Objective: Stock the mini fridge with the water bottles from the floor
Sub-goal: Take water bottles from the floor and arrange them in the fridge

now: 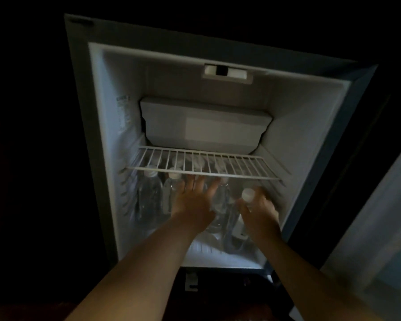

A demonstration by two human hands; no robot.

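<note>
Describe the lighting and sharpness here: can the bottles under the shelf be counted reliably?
Head view: dim, only the mini fridge interior lit, surroundings black; left hand, right hand and its water bottle blurred; clear bottles under the wire shelf smear together, uncountable; wide-angle skews the cabinet edges.

Wire shelf (202, 166) sits just above left hand (191, 201) and right hand (261, 210). Two bottles (148, 195) stand left of the left hand, a third bottle (220, 198) between both (fourth bottle (247, 194): in right hand).

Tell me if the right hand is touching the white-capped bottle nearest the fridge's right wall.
Touching. The head view shows the right hand curled around the water bottle just below its white cap.
</note>
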